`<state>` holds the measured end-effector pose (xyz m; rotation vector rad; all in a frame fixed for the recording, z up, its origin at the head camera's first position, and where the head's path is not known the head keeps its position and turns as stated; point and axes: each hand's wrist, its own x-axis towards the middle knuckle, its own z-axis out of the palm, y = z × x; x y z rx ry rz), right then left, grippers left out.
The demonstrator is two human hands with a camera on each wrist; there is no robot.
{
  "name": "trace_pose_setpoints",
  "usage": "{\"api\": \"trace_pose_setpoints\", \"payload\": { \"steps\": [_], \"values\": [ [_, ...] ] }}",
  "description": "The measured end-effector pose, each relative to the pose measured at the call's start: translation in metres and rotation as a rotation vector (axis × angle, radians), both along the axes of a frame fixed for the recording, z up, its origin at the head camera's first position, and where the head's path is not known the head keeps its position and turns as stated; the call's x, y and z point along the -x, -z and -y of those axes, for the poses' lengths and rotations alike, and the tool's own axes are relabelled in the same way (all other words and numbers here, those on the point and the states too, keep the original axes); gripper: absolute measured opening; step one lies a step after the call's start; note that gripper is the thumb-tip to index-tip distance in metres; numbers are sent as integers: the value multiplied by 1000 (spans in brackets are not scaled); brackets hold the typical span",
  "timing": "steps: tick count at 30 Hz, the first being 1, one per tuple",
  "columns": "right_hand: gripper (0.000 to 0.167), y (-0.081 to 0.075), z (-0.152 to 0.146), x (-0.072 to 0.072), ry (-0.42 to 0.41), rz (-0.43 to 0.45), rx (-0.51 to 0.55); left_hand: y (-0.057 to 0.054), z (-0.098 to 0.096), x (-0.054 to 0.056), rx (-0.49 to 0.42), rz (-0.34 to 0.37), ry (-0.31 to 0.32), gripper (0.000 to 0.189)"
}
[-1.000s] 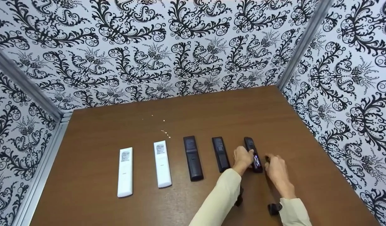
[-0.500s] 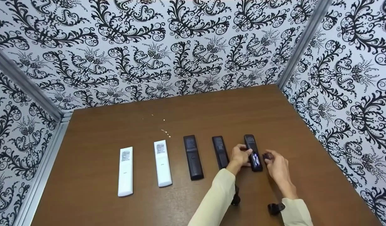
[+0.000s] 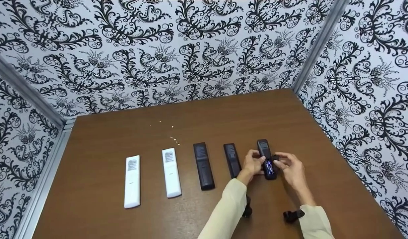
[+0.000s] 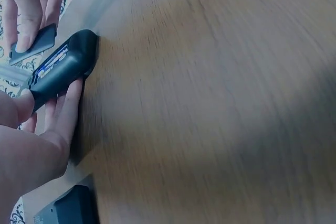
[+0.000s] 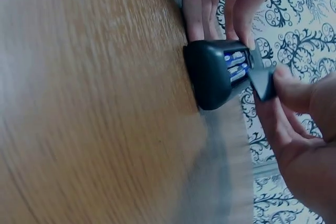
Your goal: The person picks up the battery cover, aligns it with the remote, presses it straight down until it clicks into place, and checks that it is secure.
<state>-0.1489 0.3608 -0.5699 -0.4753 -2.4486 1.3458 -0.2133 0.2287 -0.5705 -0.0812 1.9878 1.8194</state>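
Observation:
My left hand grips a black remote control from its left side, thumb on its back and fingers under its edge. The battery compartment is uncovered, and blue-and-silver batteries lie in it in the right wrist view. Between thumb and fingers my right hand pinches the small black battery cover. The cover is held tilted at the right side of the compartment, close beside the batteries. In the left wrist view, the cover stands just apart from the remote's body.
Left of the held remote lie a smaller black remote, a larger black one and two white ones, the inner and the outer. They rest face down on the brown table. Patterned walls surround it.
My right hand has brought the battery cover up and left, close to the open compartment. The remote has shifted slightly upward in the head view, with the left hand still holding it.

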Motion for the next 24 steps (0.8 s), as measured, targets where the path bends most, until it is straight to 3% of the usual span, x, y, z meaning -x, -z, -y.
{"api": "trace_pose_setpoints", "payload": {
  "steps": [3,10,17,24],
  "values": [
    [29,5,-2,2,-37,-36,71,-1,-1,-1,8,0,0,19],
    [23,12,-1,5,-131,-125,117,-1,0,0,4,-2,21,21],
    [24,15,1,4,-164,-197,181,1,1,1,-11,-48,8,20],
    [22,19,2,3,-183,-222,163,1,1,0,-34,-17,1,19]
  ]
}}
